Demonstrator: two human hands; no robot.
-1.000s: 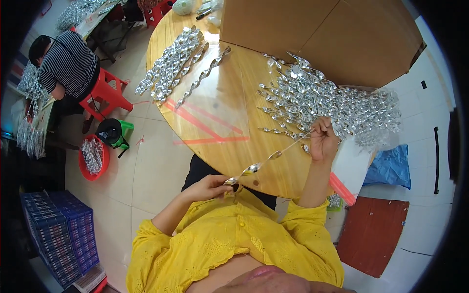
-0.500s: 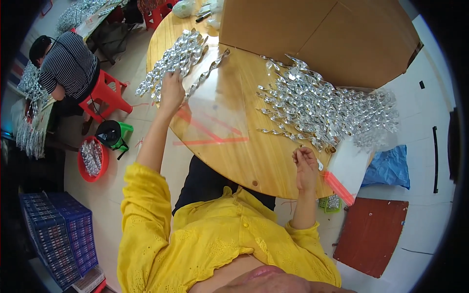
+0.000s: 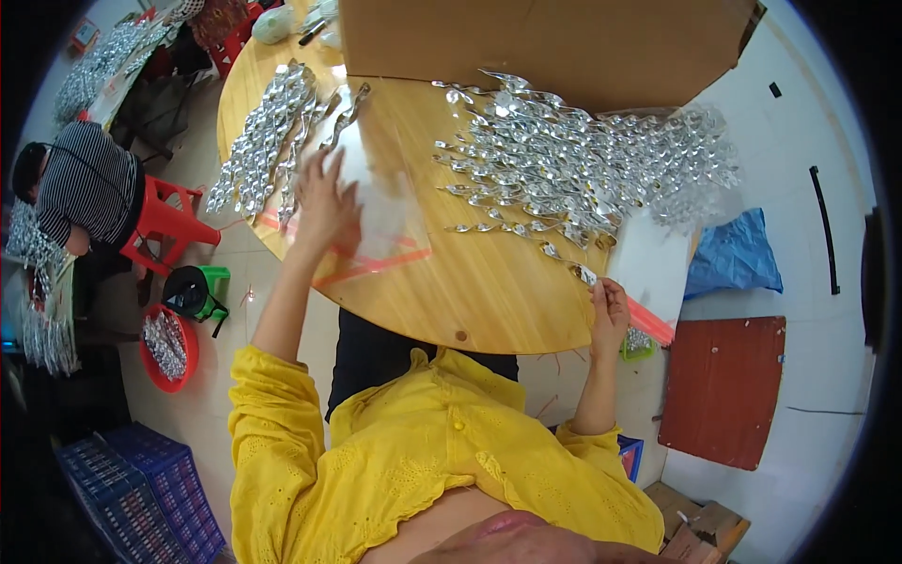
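My left hand (image 3: pixel 325 205), fingers spread and slightly blurred, is over clear plastic bags (image 3: pixel 385 202) with red edge strips on the round table's left side. Nothing shows in its grasp. Beside it lies a bunch of silver twisted foil strips (image 3: pixel 268 141). A separate twisted strip (image 3: pixel 348 115) lies just beyond the fingers. Down at the right, my right hand (image 3: pixel 609 312) pinches the near end of a silver twisted foil strip (image 3: pixel 550 250). That strip stretches away to the left along the edge of a large foil pile (image 3: pixel 583 155).
A large cardboard box (image 3: pixel 545 47) stands behind the pile. White sheets with a red-striped end (image 3: pixel 648 268) lie at the table's right edge, near a blue plastic bag (image 3: pixel 738 254). Leftward, another person (image 3: pixel 89 183) sits on a red stool (image 3: pixel 174 221) near a red basin (image 3: pixel 169 348).
My left hand has left the foil bunch, come slightly nearer and spread its fingers over the bags. My right hand now grips a strip's end. The whole view has shifted.
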